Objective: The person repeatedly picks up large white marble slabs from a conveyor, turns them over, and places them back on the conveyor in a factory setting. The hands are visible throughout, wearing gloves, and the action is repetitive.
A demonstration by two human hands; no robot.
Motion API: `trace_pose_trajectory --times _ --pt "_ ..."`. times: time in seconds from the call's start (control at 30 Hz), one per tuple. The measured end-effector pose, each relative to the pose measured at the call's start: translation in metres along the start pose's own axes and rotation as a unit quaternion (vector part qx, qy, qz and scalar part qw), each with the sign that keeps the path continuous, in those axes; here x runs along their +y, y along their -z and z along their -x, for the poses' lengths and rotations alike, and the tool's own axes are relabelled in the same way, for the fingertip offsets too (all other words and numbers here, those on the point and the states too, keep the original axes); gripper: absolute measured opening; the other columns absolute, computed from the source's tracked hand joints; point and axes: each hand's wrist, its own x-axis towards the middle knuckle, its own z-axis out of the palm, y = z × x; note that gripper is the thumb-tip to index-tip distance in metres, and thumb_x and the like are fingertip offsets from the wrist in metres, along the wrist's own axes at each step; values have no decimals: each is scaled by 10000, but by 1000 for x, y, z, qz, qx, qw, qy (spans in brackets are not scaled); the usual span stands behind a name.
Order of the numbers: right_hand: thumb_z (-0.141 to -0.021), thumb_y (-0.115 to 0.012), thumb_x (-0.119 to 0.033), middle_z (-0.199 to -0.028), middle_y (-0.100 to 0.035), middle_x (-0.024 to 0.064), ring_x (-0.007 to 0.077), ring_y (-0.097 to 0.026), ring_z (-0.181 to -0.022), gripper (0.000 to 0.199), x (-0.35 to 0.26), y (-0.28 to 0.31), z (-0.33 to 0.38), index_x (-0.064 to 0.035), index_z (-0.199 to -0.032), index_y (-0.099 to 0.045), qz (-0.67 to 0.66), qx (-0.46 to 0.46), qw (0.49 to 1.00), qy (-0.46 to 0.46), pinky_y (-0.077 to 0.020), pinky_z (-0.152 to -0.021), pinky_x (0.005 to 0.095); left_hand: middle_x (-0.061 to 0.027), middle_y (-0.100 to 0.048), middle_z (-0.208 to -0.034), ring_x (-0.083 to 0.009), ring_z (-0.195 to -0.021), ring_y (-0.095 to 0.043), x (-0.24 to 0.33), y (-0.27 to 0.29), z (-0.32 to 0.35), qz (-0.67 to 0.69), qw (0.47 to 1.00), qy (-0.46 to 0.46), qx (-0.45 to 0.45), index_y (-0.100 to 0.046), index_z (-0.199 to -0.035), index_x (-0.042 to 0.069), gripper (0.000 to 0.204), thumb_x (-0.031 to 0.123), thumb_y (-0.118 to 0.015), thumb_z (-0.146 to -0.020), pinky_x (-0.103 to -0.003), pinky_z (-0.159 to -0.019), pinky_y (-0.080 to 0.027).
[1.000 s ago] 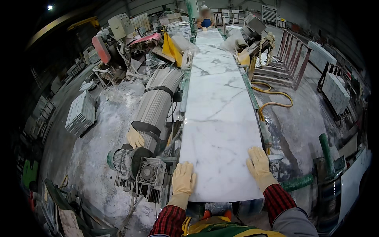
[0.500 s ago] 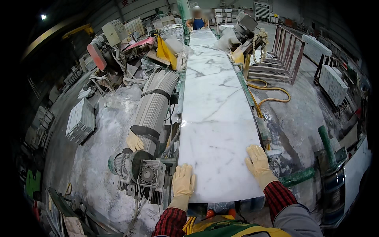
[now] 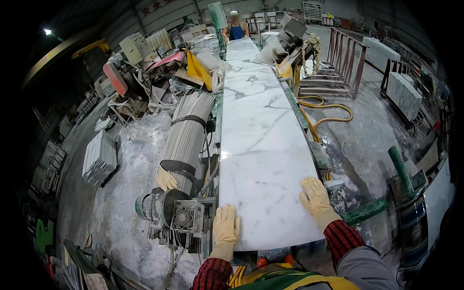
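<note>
1. Since a second ago the white marble slab (image 3: 263, 145) has barely shifted under my palms; both gloves sit on its near end as before, and the view has only tipped slightly.
2. It lies flat along the long line, running from my waist toward 12 o'clock, where another person (image 3: 236, 29) stands.
3. My left hand (image 3: 226, 226) rests flat, fingers spread, near the 7 o'clock corner; my right hand (image 3: 315, 198) lies spread against the 4 o'clock edge. Neither pinches anything.
4. I judge it heavy, rigid, slick with dust and brittle at corners, so I'd take the long edges.
5. At 9 o'clock the motor gearbox (image 3: 179, 220) and grey roller (image 3: 187, 135) crowd close; at 2 o'clock yellow hose (image 3: 326, 113) loops over open floor.
</note>
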Motion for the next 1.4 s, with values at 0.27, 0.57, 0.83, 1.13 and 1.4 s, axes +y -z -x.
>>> trace_pose_trajectory --times 0.27,0.57,0.83,1.13,1.4 --pt "-895 -765 -167 -1343 -710 239 453 -654 -1262 431 0 0 7 -17 -1292 -694 7 14 1000 8 -512 -1144 555 -219 -629 -1573 -530 -1458 -537 2 0 5 0 1000 4 0 -607 -1522 74 555 281 -725 -1021 -578 -1215 -446" --pt "-896 -754 -158 -1337 -707 241 450 -653 -1256 427 -6 4 12 -21 -1296 -694 11 13 1000 2 -516 -1135 550 -224 -629 -1570 -529 -1468 -530 -1 -2 12 2 1000 2 -5 -610 -1520 79 558 302 -726 -1022 -577 -1219 -443" --pt "-896 -748 -148 -1348 -703 233 443 -648 -1262 428 -18 6 45 -21 -1302 -704 15 46 999 -14 -515 -1126 551 -223 -618 -1586 -529 -1472 -533 3 2 15 -1 1000 3 0 -615 -1525 81 546 323 -690 -1040 -578 -1219 -441" --pt "-910 -711 -80 -1345 -686 223 456 -632 -1230 399 -88 81 115 -21 -1305 -707 -33 -36 996 -81 -528 -1085 524 -234 -593 -1590 -530 -1471 -518 1 2 27 -1 1000 -5 7 -596 -1513 64 519 273 -692 -1047 -586 -1206 -445" --pt "-933 -704 -117 -1414 -668 256 506 -601 -1330 401 -99 89 174 -11 -1320 -692 -33 -5 994 -100 -499 -1151 551 -179 -610 -1605 -458 -1493 -518 3 2 31 -35 999 -12 5 -606 -1534 86 532 315 -657 -1058 -603 -1250 -384"
